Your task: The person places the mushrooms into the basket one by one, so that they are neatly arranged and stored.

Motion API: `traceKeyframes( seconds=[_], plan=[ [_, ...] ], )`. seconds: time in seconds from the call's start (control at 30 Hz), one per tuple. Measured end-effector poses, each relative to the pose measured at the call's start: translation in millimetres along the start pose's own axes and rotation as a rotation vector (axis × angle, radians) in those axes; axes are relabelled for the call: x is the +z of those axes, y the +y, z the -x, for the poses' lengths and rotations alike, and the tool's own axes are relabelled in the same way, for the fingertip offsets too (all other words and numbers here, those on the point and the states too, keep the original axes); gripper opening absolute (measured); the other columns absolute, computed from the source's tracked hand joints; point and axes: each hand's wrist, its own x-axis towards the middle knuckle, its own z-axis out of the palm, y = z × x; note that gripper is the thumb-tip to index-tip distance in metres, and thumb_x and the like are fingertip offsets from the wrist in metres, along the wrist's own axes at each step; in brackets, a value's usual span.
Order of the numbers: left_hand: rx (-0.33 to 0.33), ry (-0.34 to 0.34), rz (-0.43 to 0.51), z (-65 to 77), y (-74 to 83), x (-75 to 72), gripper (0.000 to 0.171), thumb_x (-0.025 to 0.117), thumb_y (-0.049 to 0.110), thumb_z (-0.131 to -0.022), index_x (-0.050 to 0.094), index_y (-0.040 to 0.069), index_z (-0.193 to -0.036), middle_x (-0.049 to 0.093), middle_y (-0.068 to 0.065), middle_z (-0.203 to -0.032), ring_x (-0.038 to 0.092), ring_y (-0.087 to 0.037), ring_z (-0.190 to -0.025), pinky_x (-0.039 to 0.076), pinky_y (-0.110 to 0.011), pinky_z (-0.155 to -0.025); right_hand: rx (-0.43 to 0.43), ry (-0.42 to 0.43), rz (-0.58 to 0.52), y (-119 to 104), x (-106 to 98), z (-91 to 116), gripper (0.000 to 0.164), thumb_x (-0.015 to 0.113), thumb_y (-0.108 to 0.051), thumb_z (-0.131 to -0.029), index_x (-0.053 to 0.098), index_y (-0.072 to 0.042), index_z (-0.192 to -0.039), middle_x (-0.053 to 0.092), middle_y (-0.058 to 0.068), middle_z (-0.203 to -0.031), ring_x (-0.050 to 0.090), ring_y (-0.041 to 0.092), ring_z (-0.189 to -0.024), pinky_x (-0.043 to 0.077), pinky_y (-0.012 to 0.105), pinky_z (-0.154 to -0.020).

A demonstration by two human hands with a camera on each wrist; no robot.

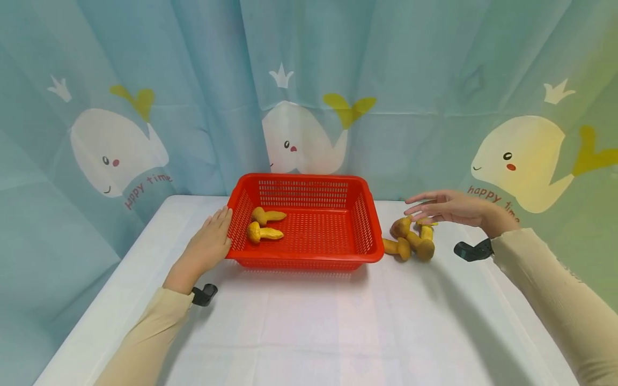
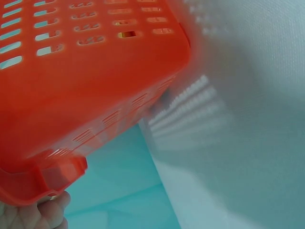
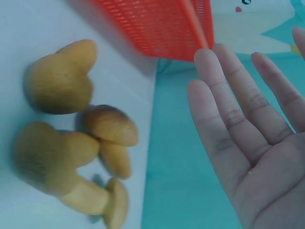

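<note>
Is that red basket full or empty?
Neither, though nearer empty: in the head view, two mushrooms lie toward the left end of the basket, and its mesh floor shows bare to their right.

glossy plastic basket (image 1: 306, 258), smooth matt mushrooms (image 3: 59, 85), creased cloth curtain (image 1: 207, 80)

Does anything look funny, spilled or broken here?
Nothing looks broken. A bit messy, maybe: the loose mushrooms lie jumbled on the table beside the red basket, while two other mushrooms lie neatly inside it. That's untidy, but not really strange.
</note>
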Motion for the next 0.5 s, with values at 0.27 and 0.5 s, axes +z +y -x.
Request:
traceKeyframes(
  seconds=[0.27,0.5],
  plan=[
    [0.000,-0.004,0.009,1.2,0.0,1.0,0.063,0.040,0.013,-0.093,0.014,-0.011,-0.145,0.013,-0.028,-0.154,0.014,-0.045,-0.142,0.011,-0.056,-0.117,0.004,0.002,-0.063,32,4,4,0.039,0.029,0.001,-0.100,0.043,-0.008,-0.136,0.063,-0.002,-0.126,0.063,0.011,-0.110,0.051,0.026,-0.094],
    [0.004,0.007,0.001,0.6,0.2,0.0,0.063,0.040,0.013,-0.093,0.015,-0.011,-0.145,0.014,-0.029,-0.154,0.014,-0.045,-0.142,0.012,-0.056,-0.117,-0.057,-0.033,-0.134,55,6,3,0.040,0.026,0.004,-0.099,0.040,0.001,-0.137,0.061,0.007,-0.129,0.060,0.019,-0.116,0.049,0.032,-0.099]
  ],
)
